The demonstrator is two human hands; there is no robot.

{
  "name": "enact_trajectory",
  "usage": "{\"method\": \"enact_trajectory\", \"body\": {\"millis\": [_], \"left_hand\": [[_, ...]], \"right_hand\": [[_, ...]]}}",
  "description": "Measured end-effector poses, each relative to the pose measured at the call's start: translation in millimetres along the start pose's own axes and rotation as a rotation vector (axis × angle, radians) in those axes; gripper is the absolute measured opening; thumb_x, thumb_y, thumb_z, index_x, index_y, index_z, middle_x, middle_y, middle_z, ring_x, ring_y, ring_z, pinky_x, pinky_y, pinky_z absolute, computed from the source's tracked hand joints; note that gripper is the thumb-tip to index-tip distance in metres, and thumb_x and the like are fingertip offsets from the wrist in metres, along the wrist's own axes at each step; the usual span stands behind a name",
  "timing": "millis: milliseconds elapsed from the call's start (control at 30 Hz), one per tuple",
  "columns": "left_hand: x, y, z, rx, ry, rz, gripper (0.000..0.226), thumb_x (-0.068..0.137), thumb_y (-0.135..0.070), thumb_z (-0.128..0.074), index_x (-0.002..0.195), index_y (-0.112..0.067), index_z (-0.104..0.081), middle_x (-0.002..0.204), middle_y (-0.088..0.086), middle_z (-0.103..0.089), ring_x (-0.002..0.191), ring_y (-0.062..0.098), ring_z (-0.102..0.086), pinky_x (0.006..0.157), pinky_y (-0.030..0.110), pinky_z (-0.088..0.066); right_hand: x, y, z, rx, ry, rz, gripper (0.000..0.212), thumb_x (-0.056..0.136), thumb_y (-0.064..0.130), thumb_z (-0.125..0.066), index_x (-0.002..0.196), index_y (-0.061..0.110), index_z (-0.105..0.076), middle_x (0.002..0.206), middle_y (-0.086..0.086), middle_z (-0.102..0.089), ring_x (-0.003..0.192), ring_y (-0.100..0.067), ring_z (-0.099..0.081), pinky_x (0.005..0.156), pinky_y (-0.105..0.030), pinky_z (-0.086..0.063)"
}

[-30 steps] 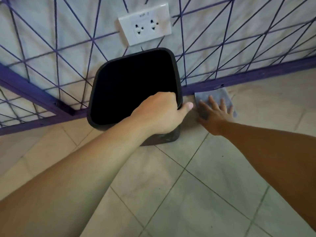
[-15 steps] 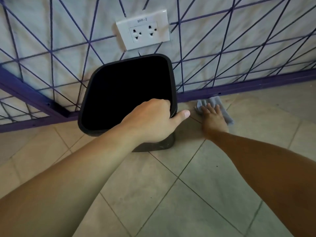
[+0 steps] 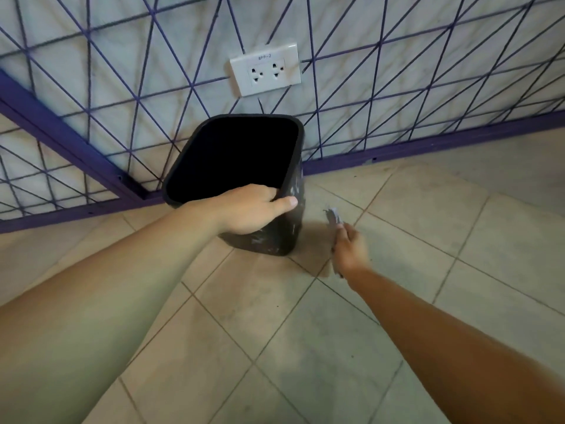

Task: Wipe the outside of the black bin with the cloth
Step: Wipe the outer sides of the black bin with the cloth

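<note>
One black bin [image 3: 284, 228], its side speckled with pale marks; one grey cloth [image 3: 334, 215]; two hands in view, a left hand [image 3: 249, 209] and a right hand [image 3: 350, 250], each on a bare forearm. One white wall outlet plate [image 3: 265, 68] carrying two sockets, with one small printed label above them. One purple grid frame [image 3: 428, 145] along the wall, its crossing bars too many and too cropped to count; the floor tiles [image 3: 321, 332] likewise run off the edges, uncounted.
</note>
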State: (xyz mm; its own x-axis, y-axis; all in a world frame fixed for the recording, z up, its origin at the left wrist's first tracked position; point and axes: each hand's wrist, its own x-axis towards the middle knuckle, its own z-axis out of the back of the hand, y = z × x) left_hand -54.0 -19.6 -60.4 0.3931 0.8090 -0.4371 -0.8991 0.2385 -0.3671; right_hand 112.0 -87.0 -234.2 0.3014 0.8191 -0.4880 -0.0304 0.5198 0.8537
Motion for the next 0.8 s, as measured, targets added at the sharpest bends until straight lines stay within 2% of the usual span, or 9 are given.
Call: {"method": "enact_trajectory", "body": {"millis": [133, 267, 333, 400, 500, 600, 700, 733, 800], "left_hand": [[-16, 0, -2, 0.003, 0.033, -0.030, 0.054, 0.104, -0.052, -0.036, 0.142, -0.019, -0.055, 0.142, 0.004, -0.060, 0.128, 0.025, -0.056, 0.112, 0.044, -0.043], [-22, 2, -16, 0.188, -0.116, -0.058, 0.052, 0.101, -0.056, -0.031, 0.101, -0.017, -0.064, 0.095, 0.005, -0.069, 0.089, 0.029, -0.065, 0.085, 0.047, -0.055], [-22, 3, -20, 0.201, -0.149, -0.071, 0.050, 0.102, -0.054, -0.031, 0.087, -0.016, -0.060, 0.081, 0.004, -0.064, 0.078, 0.028, -0.064, 0.078, 0.046, -0.055], [-20, 1, -21, 0.200, -0.152, -0.104, 0.049, 0.103, -0.051, -0.033, 0.078, -0.015, -0.056, 0.075, 0.004, -0.061, 0.073, 0.027, -0.062, 0.074, 0.045, -0.054], [-18, 1, -21, 0.204, -0.169, -0.138, 0.050, 0.104, -0.049, -0.033, 0.069, -0.016, -0.049, 0.068, 0.004, -0.057, 0.067, 0.025, -0.059, 0.067, 0.042, -0.048], [-16, 3, -23, 0.201, -0.170, -0.147, 0.054, 0.099, -0.054, -0.028, 0.074, -0.016, -0.055, 0.069, 0.003, -0.061, 0.067, 0.021, -0.061, 0.071, 0.044, -0.052], [-14, 6, -24, 0.178, -0.151, -0.136, 0.060, 0.092, -0.061, -0.021, 0.076, -0.017, -0.057, 0.071, 0.002, -0.063, 0.069, 0.020, -0.064, 0.074, 0.046, -0.055], [-14, 7, -24, 0.168, -0.151, -0.137, 0.063, 0.090, -0.065, -0.019, 0.077, -0.017, -0.058, 0.072, 0.001, -0.064, 0.071, 0.020, -0.065, 0.075, 0.045, -0.055], [-14, 8, -24, 0.156, -0.155, -0.141, 0.070, 0.087, -0.070, -0.014, 0.081, -0.018, -0.061, 0.075, 0.000, -0.067, 0.075, 0.020, -0.066, 0.076, 0.045, -0.056]], "right_hand": [[-33, -1, -39, 0.191, 0.016, -0.019, 0.035, 0.125, 0.029, -0.033, 0.098, 0.028, -0.055, 0.077, 0.002, -0.051, 0.062, -0.013, -0.049, 0.051, -0.020, -0.044], [-28, -7, -89, 0.426, 0.104, -0.009, 0.035, 0.125, 0.034, -0.034, 0.106, 0.012, -0.054, 0.065, 0.002, -0.061, 0.042, 0.002, -0.055, 0.042, -0.012, -0.043], [-18, -15, -112, 0.520, 0.121, -0.025, 0.056, 0.115, 0.062, -0.041, 0.130, 0.011, -0.059, 0.109, 0.002, -0.079, 0.087, 0.011, -0.075, 0.078, -0.015, -0.063], [-7, -21, -128, 0.501, 0.093, -0.084, 0.102, 0.088, 0.094, -0.034, 0.170, 0.033, -0.044, 0.173, 0.007, -0.051, 0.156, -0.008, -0.049, 0.116, -0.037, -0.054], [27, -45, -152, 0.546, 0.075, -0.129, 0.119, 0.053, 0.125, -0.031, 0.160, 0.072, -0.033, 0.186, 0.004, -0.032, 0.134, -0.008, -0.045, 0.056, -0.007, -0.033], [62, -66, -167, 0.686, 0.067, -0.128, 0.138, 0.038, 0.125, -0.038, 0.163, 0.066, -0.036, 0.185, 0.004, -0.035, 0.095, 0.004, -0.024, 0.044, 0.000, -0.027], [32, -33, -151, 0.831, 0.069, -0.139, 0.136, 0.053, 0.117, -0.053, 0.166, 0.041, -0.049, 0.180, 0.011, -0.035, 0.122, 0.005, -0.039, 0.083, -0.029, -0.062], [22, -26, -149, 0.842, 0.075, -0.120, 0.129, 0.060, 0.109, -0.058, 0.166, 0.035, -0.049, 0.178, 0.012, -0.034, 0.136, -0.005, -0.049, 0.106, -0.041, -0.059], [9, -17, -143, 0.813, 0.074, -0.091, 0.119, 0.073, 0.093, -0.051, 0.175, 0.032, -0.039, 0.184, 0.009, -0.032, 0.170, -0.016, -0.032, 0.138, -0.051, -0.034]]}}
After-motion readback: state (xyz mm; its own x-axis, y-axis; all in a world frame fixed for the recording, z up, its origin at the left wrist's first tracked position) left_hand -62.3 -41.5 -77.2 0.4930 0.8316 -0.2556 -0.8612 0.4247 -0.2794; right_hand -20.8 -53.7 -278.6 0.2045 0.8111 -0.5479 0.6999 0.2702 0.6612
